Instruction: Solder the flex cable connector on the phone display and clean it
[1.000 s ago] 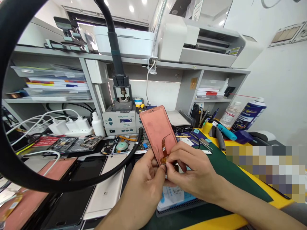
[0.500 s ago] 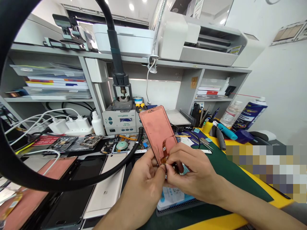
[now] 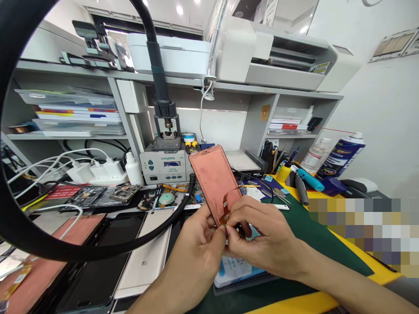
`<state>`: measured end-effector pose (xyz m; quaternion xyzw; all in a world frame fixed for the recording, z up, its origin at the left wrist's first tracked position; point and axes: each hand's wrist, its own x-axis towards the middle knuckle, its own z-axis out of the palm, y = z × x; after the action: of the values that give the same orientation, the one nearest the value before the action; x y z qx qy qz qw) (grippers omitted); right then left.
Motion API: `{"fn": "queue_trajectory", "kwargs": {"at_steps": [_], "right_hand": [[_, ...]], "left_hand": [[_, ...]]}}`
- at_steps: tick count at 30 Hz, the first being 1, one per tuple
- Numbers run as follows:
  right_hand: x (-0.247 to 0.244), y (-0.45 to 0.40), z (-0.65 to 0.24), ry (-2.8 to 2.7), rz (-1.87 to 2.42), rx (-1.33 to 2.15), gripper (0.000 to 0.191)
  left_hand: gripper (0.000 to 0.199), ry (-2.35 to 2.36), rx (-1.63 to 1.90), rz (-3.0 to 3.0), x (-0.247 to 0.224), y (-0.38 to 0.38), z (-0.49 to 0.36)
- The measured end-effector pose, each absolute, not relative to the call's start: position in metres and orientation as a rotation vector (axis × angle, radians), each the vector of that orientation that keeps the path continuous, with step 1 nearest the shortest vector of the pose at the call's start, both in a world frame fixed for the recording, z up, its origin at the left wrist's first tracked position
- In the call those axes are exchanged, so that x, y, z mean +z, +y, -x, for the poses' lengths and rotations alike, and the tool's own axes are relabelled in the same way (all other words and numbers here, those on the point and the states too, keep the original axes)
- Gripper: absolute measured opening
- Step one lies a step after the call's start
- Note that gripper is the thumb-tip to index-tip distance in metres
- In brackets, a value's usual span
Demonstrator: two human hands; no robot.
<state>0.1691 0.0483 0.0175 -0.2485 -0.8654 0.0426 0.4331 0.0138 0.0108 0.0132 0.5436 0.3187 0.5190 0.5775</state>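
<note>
A phone screen panel [image 3: 214, 176] with a copper-coloured back is held up in front of me, tilted to the left at its top. My left hand [image 3: 201, 248] grips its lower left edge, with the thumb pressed at the bottom end. A brown flex cable [image 3: 225, 205] lies along the lower part of the panel's back. My right hand [image 3: 258, 235] is closed at the lower right, thumb and fingertips pinched near the cable's bottom. Whether they grip the cable or the panel's edge is hidden by the fingers.
A black ring on a flexible arm [image 3: 157, 224] crosses the left side. A silver phone back cover [image 3: 145, 257] and a black phone panel [image 3: 101, 261] lie left. Behind stands a hot-air station [image 3: 166, 165]. Bottles and a spray can [image 3: 340, 155] stand right, beyond the green mat [image 3: 314, 244].
The top of the panel has shifted very slightly to the left and down. Both hands keep almost the same place and grip.
</note>
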Motion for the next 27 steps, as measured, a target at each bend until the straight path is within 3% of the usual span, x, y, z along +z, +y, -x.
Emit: {"fn": "queue_trajectory", "kwargs": {"at_steps": [19, 27], "right_hand": [[0.0137, 0.0471, -0.1685, -2.152, 0.554, 0.143, 0.019], [0.0204, 0.0475, -0.1731, -2.16, 0.476, -0.035, 0.014]], "left_hand": [[0.033, 0.714, 1.207, -1.233, 0.0175, 0.0133, -0.0113], [0.035, 0.644, 1.176, -1.224, 0.0192, 0.0124, -0.007]]}}
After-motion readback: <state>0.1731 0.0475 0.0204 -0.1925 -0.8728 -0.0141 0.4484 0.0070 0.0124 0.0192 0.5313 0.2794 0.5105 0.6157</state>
